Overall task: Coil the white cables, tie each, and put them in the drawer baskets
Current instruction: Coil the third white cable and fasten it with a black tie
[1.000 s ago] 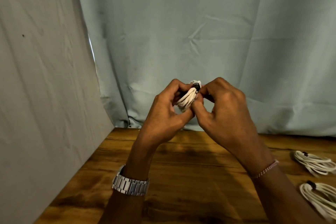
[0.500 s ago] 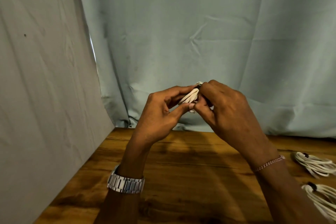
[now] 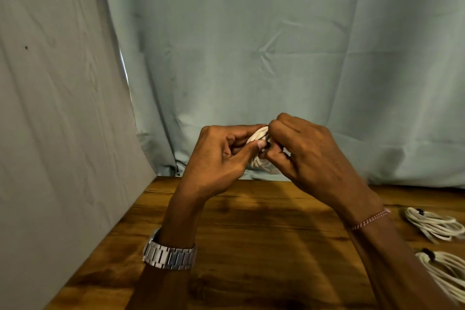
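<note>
A small coiled white cable (image 3: pixel 257 136) hangs in the air above the wooden table (image 3: pixel 251 234), held between both hands. My left hand (image 3: pixel 221 158) pinches the coil with thumb and fingers from the left. Fingers of my right hand (image 3: pixel 304 153) curl round the coil's right end, hiding the black tie there. Loops of the coil poke out below the fingers. Two more coiled white cables with black ties lie on the table at the right edge, one farther back (image 3: pixel 432 224) and one nearer (image 3: pixel 445 272). No drawer or basket is in view.
A pale blue-green cloth (image 3: pixel 276 45) hangs behind the table. A grey cloth panel (image 3: pixel 50 133) stands along the table's left side. A metal watch (image 3: pixel 169 255) is on my left wrist and a thin bracelet (image 3: pixel 370 219) on my right.
Both hands have sunk a little and closed tighter over the coil. The black tie, seen a second ago at the coil's top, is now covered by my right fingers.
</note>
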Action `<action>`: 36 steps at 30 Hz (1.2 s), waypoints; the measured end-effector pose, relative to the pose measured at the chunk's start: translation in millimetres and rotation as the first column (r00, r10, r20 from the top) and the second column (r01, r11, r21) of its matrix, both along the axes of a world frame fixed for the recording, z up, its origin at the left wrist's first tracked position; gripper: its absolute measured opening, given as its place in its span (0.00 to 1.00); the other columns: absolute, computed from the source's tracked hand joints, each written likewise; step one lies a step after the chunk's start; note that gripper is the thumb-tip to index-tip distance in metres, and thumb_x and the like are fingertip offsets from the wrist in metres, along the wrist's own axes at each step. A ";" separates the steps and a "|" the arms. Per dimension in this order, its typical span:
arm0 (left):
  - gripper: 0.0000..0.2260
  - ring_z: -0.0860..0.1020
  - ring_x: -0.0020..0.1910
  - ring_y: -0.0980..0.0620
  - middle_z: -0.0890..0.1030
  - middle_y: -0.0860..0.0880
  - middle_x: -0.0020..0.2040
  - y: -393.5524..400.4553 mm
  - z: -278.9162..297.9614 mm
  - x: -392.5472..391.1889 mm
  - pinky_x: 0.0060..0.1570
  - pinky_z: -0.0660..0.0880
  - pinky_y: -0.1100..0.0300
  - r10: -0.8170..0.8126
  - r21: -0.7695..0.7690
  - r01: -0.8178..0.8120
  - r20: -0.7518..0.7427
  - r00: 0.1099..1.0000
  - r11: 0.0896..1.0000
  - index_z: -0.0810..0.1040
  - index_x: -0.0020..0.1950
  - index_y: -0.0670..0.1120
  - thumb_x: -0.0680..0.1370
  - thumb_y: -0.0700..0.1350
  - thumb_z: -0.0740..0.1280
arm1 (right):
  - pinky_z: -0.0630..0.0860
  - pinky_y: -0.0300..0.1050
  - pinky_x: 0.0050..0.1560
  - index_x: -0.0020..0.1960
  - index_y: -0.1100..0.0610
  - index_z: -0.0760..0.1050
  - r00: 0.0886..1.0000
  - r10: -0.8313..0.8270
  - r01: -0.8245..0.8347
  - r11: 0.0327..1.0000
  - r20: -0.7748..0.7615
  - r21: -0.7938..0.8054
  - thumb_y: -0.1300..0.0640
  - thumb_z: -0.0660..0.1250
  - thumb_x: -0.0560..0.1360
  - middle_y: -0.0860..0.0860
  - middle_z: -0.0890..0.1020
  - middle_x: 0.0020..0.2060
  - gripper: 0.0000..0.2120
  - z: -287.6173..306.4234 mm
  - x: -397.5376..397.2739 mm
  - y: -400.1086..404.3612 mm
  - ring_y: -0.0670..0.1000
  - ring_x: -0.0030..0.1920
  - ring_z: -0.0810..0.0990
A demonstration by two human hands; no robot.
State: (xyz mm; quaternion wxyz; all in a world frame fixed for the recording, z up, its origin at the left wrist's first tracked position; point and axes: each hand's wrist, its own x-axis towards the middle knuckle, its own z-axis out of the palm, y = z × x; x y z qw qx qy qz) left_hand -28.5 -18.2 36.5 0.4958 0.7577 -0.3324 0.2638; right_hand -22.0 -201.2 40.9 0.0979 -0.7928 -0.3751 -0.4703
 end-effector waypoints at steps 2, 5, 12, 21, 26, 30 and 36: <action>0.13 0.85 0.48 0.58 0.87 0.51 0.51 -1.6 -1.4 1.4 0.47 0.80 0.64 0.024 0.032 -0.024 0.025 0.999 0.999 0.82 0.64 0.43 0.80 0.38 0.69 | 0.61 0.39 0.39 0.46 0.57 0.71 1.000 -0.010 0.010 0.999 -0.013 -0.037 0.54 0.60 0.80 0.51 0.73 0.39 0.07 -1.4 1.4 0.2 0.48 0.35 0.67; 0.13 0.85 0.49 0.57 0.86 0.49 0.52 -4.8 -3.7 4.4 0.49 0.82 0.59 0.035 0.016 -0.035 0.005 0.999 0.999 0.81 0.65 0.42 0.80 0.39 0.68 | 0.62 0.39 0.37 0.47 0.56 0.71 0.999 -0.021 0.020 0.999 -0.040 -0.026 0.52 0.58 0.81 0.50 0.73 0.39 0.09 -2.5 3.4 -0.3 0.47 0.34 0.67; 0.11 0.86 0.48 0.50 0.87 0.46 0.51 -7.5 -5.3 9.9 0.50 0.83 0.50 -0.036 -0.152 0.017 -0.125 0.992 0.988 0.81 0.63 0.41 0.80 0.38 0.67 | 0.75 0.51 0.35 0.51 0.51 0.74 0.980 -0.044 0.062 0.994 -0.192 0.091 0.45 0.57 0.84 0.47 0.74 0.41 0.12 5.0 2.2 -11.3 0.47 0.37 0.73; 0.12 0.83 0.56 0.39 0.85 0.38 0.52 0.1 -2.6 10.9 0.57 0.80 0.42 -0.287 -0.485 0.145 -0.233 0.929 0.863 0.78 0.62 0.37 0.81 0.39 0.64 | 0.84 0.49 0.54 0.70 0.49 0.74 0.576 0.458 0.016 0.822 -0.677 0.570 0.51 0.71 0.76 0.48 0.85 0.55 0.23 16.3 -2.8 -27.9 0.48 0.51 0.86; 0.13 0.83 0.56 0.40 0.84 0.37 0.53 -0.4 -2.8 13.5 0.57 0.80 0.43 -0.311 -0.572 0.116 -0.256 0.915 0.812 0.78 0.63 0.37 0.80 0.41 0.64 | 0.84 0.43 0.49 0.66 0.53 0.79 0.427 0.682 -0.015 0.662 -0.594 0.750 0.62 0.70 0.77 0.52 0.87 0.51 0.17 15.9 -5.4 -23.1 0.51 0.51 0.87; 0.12 0.85 0.52 0.43 0.86 0.41 0.52 -3.7 -3.3 13.8 0.52 0.82 0.48 -0.232 -0.548 0.022 -0.317 0.920 0.836 0.79 0.64 0.42 0.82 0.42 0.64 | 0.83 0.42 0.49 0.62 0.50 0.81 0.515 0.643 0.007 0.658 -0.567 0.753 0.61 0.71 0.77 0.48 0.88 0.50 0.16 12.7 -2.8 -21.2 0.49 0.50 0.87; 0.10 0.85 0.51 0.44 0.86 0.41 0.49 -18.1 -4.4 9.6 0.49 0.83 0.52 -0.308 -0.555 0.012 -0.443 0.842 0.832 0.81 0.56 0.39 0.78 0.42 0.70 | 0.84 0.46 0.50 0.59 0.56 0.83 0.541 0.688 0.094 0.522 -0.484 0.848 0.64 0.72 0.76 0.53 0.88 0.48 0.13 6.9 1.4 -27.2 0.54 0.47 0.88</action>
